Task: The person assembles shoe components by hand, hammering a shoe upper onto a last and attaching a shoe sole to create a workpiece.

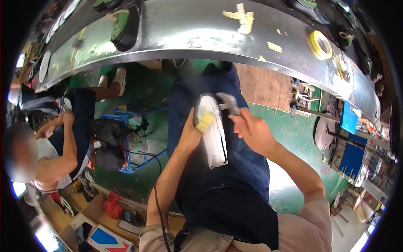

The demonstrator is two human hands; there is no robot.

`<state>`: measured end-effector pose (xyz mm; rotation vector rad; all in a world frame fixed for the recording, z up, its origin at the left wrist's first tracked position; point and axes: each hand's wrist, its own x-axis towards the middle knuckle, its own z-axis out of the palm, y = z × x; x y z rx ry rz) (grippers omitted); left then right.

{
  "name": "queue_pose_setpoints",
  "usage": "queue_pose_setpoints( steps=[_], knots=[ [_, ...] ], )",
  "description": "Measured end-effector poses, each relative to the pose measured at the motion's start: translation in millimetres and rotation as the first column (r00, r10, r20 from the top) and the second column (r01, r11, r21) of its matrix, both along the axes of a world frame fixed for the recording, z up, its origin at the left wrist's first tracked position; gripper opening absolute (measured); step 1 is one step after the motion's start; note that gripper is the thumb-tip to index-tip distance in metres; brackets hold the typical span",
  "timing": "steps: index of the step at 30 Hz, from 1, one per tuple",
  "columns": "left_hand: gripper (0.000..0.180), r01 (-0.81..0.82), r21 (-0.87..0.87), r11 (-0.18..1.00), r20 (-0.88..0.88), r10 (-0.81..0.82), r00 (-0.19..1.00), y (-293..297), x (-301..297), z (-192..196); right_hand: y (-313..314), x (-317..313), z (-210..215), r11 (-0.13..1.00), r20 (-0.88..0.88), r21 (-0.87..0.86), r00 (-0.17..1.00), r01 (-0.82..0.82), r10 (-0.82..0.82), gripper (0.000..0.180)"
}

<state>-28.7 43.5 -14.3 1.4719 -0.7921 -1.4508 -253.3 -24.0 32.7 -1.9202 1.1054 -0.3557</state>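
Note:
A shoe (213, 138) rests over my lap with its pale, whitish underside turned up and a dark edge round its toe. My left hand (192, 135) grips its left side, and a yellow patch (205, 122) like tape or foam sits beside the fingers. In my right hand (255, 131) is a hammer (228, 102) with a grey metal head, close to the right of the shoe's toe. Motion blurs the head a little, so whether it touches the shoe I cannot tell.
A metal bench (180, 31) runs across ahead, bearing a green and black shoe (122, 29) and a yellow tape roll (320, 45). A blue-framed stool (145, 145) and another person (58, 155) are at left. Behind lies a compartmented wooden box (94, 206). A cable (158, 185) crosses my left arm.

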Motion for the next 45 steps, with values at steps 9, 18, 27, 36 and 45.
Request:
queue_pose_setpoints(
  steps=[9, 18, 27, 36, 45],
  knots=[
    [0.099, -0.143, -0.201, 0.969, -0.833, -0.092, 0.545, 58.0, 66.4, 5.5, 0.5, -56.6, -24.9, 0.571, -0.022, 0.712, 0.826, 0.408, -0.563, 0.036],
    [0.103, -0.036, -0.041, 0.999, -0.049, 0.034, 0.998, 80.0, -34.9, 5.0, 3.6, -43.2, 6.3, 0.99, -0.03, 0.143, 0.999, -0.011, 0.016, 0.025],
    [0.109, 0.065, -0.063, 0.996, 0.038, -0.062, 0.997, 83.2, -35.5, -12.1, -36.8, 22.8, 32.9, 0.676, -0.42, -0.138, 0.661, -0.724, 0.622, 0.017],
    [0.112, 0.114, -0.157, 0.981, 0.123, -0.095, 0.988, 86.8, -29.9, -21.0, -20.2, 29.1, 38.1, 0.756, -0.328, 0.056, 0.703, -0.652, 0.631, 0.021],
    [0.114, 0.077, -0.07, 0.995, 0.024, -0.075, 0.997, 70.8, -27.7, -15.2, -33.3, 25.9, 49.5, 0.665, -0.569, -0.235, 0.655, -0.709, 0.496, 0.019]
  ],
)
